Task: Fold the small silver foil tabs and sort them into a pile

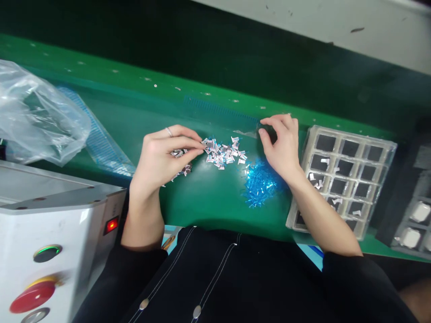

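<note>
Near the middle of the green table (208,197), from the head view, I see my left hand (161,157) with thumb and fingertips pressed together, pinching one small silver-white piece at the edge of the loose heap of silver pieces (224,153). More of the same pieces lie under that palm, toward the near edge. My right hand (281,146) is further along toward the far edge, its grip curled around a small dark object (267,132); I cannot tell whether the fingers actually clamp it or only rest on it. Just nearside of that wrist sits a scatter of blue plastic bits (259,184). Touching the right forearm's outer side is a clear compartment tray (350,175), most cells dark, a few holding white pieces. At the left end lie a crumpled clear bag (37,116) and a white control box (50,224) with a red button at the near left corner.

Risks as I judge them: the pinched piece is tiny and could slip and drop back into the heap, or flick off the near edge. The right forearm lies close over the blue bits and against the tray, so a sideways sweep could scatter them or nudge the tray. Blue and silver heaps are near enough to mix.
</note>
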The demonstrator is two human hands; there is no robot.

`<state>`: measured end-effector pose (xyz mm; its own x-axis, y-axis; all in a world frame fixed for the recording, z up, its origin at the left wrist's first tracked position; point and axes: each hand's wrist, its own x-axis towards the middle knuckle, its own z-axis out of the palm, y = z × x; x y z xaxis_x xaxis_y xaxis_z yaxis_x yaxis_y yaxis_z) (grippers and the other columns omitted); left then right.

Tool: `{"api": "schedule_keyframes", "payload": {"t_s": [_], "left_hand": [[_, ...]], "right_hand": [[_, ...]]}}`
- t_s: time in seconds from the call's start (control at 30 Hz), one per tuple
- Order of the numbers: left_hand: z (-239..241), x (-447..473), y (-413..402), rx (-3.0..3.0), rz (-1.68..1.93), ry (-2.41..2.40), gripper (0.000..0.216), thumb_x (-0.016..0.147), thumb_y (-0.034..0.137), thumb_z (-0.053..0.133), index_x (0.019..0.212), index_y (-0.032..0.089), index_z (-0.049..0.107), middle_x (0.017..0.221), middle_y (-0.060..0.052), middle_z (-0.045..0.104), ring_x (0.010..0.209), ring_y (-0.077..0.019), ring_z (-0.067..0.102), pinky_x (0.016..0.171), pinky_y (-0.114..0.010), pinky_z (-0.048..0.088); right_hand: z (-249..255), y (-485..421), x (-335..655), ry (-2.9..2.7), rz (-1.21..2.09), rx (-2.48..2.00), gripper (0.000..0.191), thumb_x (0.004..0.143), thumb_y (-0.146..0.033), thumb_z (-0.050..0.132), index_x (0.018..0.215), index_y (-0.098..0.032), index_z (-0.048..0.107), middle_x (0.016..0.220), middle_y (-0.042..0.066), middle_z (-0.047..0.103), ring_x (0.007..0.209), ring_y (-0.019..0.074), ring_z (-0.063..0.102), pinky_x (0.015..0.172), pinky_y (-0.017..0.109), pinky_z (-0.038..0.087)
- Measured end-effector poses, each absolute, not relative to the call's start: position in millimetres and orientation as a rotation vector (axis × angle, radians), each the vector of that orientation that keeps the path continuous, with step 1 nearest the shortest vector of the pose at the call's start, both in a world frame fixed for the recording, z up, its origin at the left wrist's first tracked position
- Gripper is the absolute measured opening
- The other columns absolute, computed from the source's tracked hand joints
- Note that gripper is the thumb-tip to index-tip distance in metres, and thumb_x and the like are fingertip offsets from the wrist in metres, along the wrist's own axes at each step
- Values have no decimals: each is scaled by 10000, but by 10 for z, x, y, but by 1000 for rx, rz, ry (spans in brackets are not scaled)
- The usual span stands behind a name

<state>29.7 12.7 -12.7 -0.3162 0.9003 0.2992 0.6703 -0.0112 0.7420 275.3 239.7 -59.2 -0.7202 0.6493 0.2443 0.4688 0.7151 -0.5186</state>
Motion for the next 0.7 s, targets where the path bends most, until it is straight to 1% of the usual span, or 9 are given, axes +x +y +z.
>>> {"api": "schedule_keyframes", "payload": {"t_s": [0.07, 0.17, 0.23, 0.37, 0.47, 0.53, 0.7], "left_hand": [[-146, 353, 145, 1657, 1244, 1938, 76, 1031, 263, 824, 1003, 302, 883, 1107, -1, 867, 980, -197, 834, 886, -377, 707], [-179, 433, 174, 1676, 1232, 1856, 83, 1028, 243, 818, 995, 269, 890, 1114, -20, 873, 1004, -199, 842, 948, -359, 711], [-203, 481, 197, 1675, 1244, 1825, 77, 1025, 234, 818, 1004, 261, 887, 1107, -25, 874, 1003, -199, 847, 960, -355, 719], [-250, 563, 237, 1606, 1328, 1813, 24, 1005, 246, 850, 1003, 228, 866, 1052, -35, 869, 937, -185, 847, 864, -308, 740], [-285, 615, 256, 1509, 1380, 1818, 75, 987, 270, 880, 960, 210, 843, 1030, -34, 862, 877, -162, 835, 821, -275, 742], [-306, 648, 270, 1474, 1415, 1808, 94, 981, 273, 888, 950, 205, 831, 1031, -35, 859, 873, -154, 832, 830, -268, 743], [-330, 742, 315, 1456, 1453, 1771, 89, 982, 245, 880, 936, 199, 819, 1019, -49, 858, 901, -162, 833, 819, -264, 737]], "right_hand": [[-602, 2406, 2747, -2475, 612, -876, 175, 1092, -290, 606, 1214, -290, 731, 1239, 128, 707, 1218, 392, 648, 1171, 744, 508], [-608, 2410, 2743, -2426, 627, -891, 126, 1084, -265, 615, 1113, -287, 735, 1177, 105, 725, 1167, 360, 668, 1162, 694, 525], [-596, 2404, 2737, -2397, 640, -883, 112, 1079, -252, 618, 1068, -284, 725, 1146, 90, 738, 1137, 340, 679, 1132, 654, 548], [-523, 2341, 2702, -2308, 703, -801, 97, 1065, -242, 627, 1027, -276, 709, 1110, 71, 762, 1109, 306, 706, 1038, 560, 594], [-439, 2215, 2670, -2247, 845, -675, 89, 1057, -258, 646, 994, -264, 709, 1059, 58, 784, 1036, 272, 738, 952, 495, 618], [-384, 2102, 2658, -2245, 958, -585, 100, 1068, -265, 642, 995, -263, 710, 1028, 46, 805, 995, 255, 764, 914, 469, 630], [-294, 1855, 2654, -2256, 1111, -377, 102, 1079, -206, 660, 1084, -286, 722, 1099, 27, 860, 1041, 244, 815, 962, 472, 642]]}}
